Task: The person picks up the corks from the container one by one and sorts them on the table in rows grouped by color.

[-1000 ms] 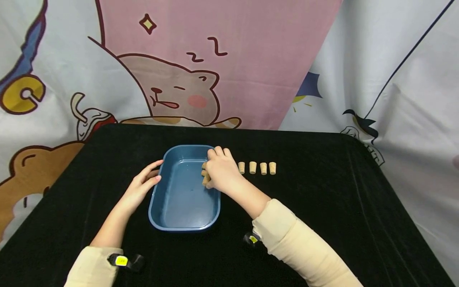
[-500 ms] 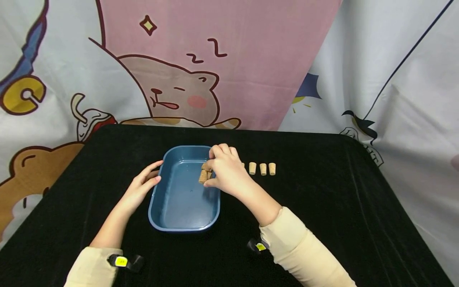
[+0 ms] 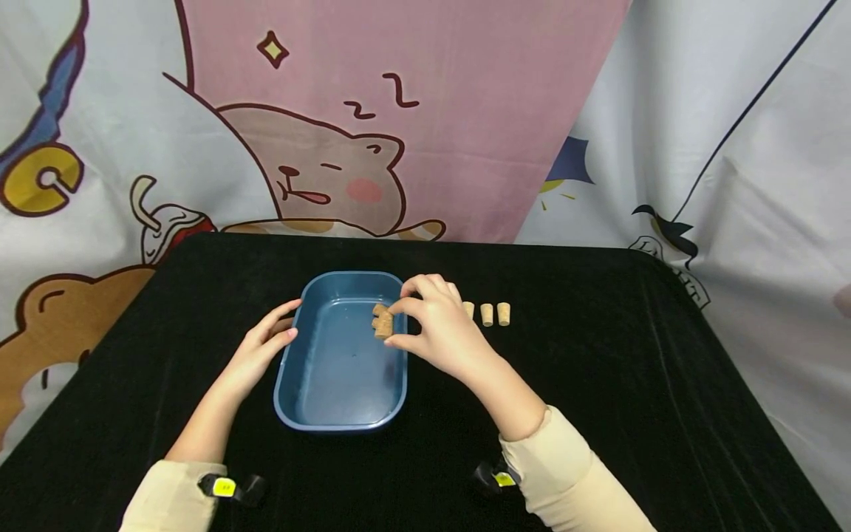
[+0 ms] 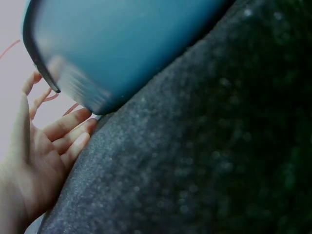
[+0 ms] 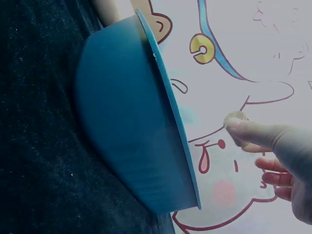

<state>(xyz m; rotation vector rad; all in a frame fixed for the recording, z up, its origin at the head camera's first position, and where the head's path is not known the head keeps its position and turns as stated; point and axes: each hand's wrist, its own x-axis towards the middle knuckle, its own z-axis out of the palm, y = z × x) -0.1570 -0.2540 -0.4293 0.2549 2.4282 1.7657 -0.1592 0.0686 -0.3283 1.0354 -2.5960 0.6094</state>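
Observation:
A blue plastic tub [image 3: 332, 377] stands on a black cloth. My left hand [image 3: 266, 340] touches its left side with extended fingers; the left wrist view shows that hand [image 4: 44, 151] beside the outer wall. Over the tub's right rim, my right hand [image 3: 442, 321] pinches a tapered cork [image 3: 384, 329] between thumb and forefinger. In the right wrist view the pinched cork [image 5: 236, 122] shows above rim height. Another cork [image 3: 380, 309] appears right beside it; whether it lies in the tub or is held I cannot tell. To the right, a row of corks [image 3: 487, 315] stands partly behind my hand.
The black cloth [image 3: 598, 369] covers the tabletop around the tub. Behind the table's far edge hangs a curtain [image 3: 479, 111] printed with cartoon animals. Each wrist wears a dark strap, such as the right wrist strap [image 3: 492, 476], near the cream sleeves.
My right hand has shifted right and toward me, now covering more of the cork row. The corks by its fingertips have changed arrangement. My left hand and the tub have stayed put.

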